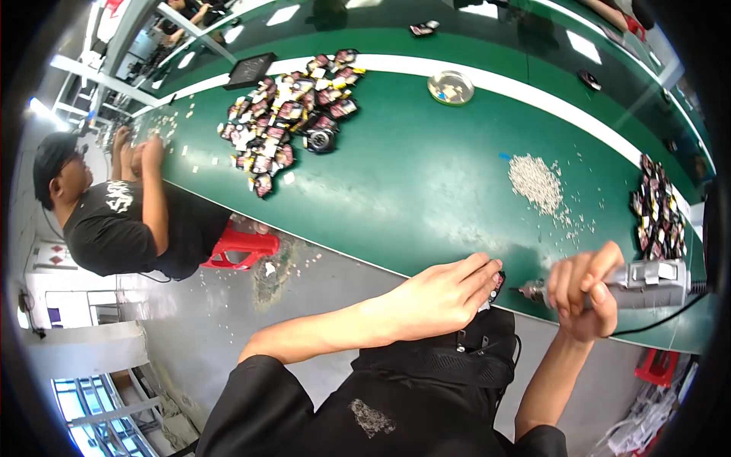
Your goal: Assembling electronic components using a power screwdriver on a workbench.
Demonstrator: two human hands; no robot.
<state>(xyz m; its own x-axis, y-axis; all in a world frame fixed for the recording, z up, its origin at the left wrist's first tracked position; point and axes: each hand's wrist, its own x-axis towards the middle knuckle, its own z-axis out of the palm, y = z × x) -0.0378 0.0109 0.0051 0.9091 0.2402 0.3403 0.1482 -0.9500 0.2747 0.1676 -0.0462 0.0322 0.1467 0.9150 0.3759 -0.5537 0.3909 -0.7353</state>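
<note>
My left hand (453,295) is at the near edge of the green table, its fingers closed on a small black part (497,285) with reddish marks. Most of that part is hidden behind the fingers. My right hand (580,291) is wrapped round the front of a grey electric screwdriver (653,286), which lies level with its tip (521,289) pointing left at the black part. A small gap shows between tip and part. Beyond both hands, a heap of tiny pale pieces (534,183) is spread on the table, too small to name.
A big pile of black parts (293,114) with coloured labels lies at the far left, another pile (659,213) at the right. A round dish (450,87) and black tray (250,70) stand farther back. A co-worker (114,206) works at left beside a red stool (242,245). The tool's cord (661,324) trails right.
</note>
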